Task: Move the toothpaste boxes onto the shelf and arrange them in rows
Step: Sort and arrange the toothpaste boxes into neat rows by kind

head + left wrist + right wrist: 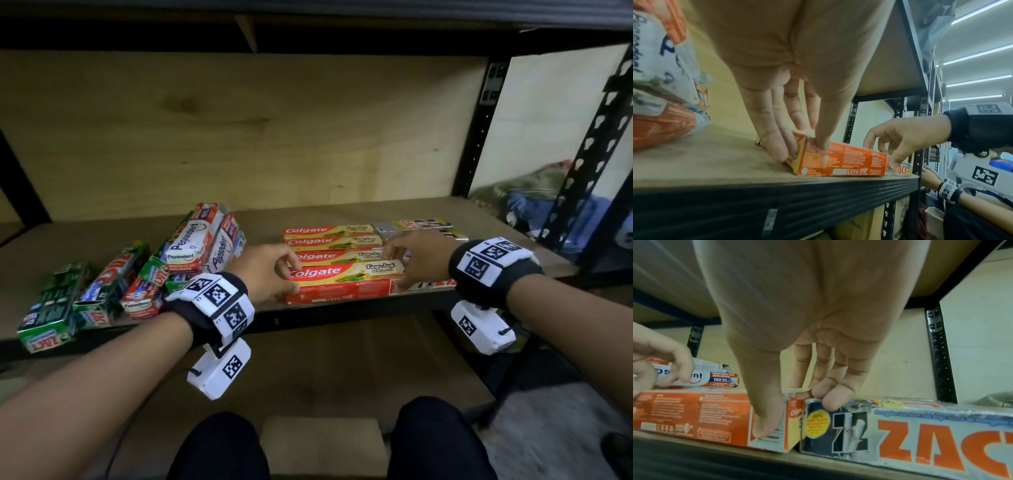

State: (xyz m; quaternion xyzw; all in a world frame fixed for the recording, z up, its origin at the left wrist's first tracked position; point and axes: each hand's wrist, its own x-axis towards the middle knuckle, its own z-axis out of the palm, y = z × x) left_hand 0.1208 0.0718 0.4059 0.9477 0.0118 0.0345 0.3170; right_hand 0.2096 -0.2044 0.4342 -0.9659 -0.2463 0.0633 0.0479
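A red Colgate box (pixel 342 281) lies lengthwise at the front edge of the wooden shelf (pixel 308 210), in front of three more Colgate boxes (pixel 329 243) laid in a row. My left hand (pixel 291 277) pinches its left end; in the left wrist view the thumb presses the front face and the fingers (pixel 777 146) cover the end flap of the box (pixel 842 160). My right hand (pixel 399 274) pinches the right end, thumb on the front face of the box (pixel 694 415), fingers curled over the top. A silver Zact box (pixel 920 434) butts against that end.
A loose pile of Pepsodent boxes (pixel 198 243) and green Zact boxes (pixel 54 305) fills the shelf's left part. More Zact boxes (pixel 418 226) lie at the back right. A black upright post (pixel 479 120) bounds the right side, another shelf board runs overhead, and a wooden panel closes the back.
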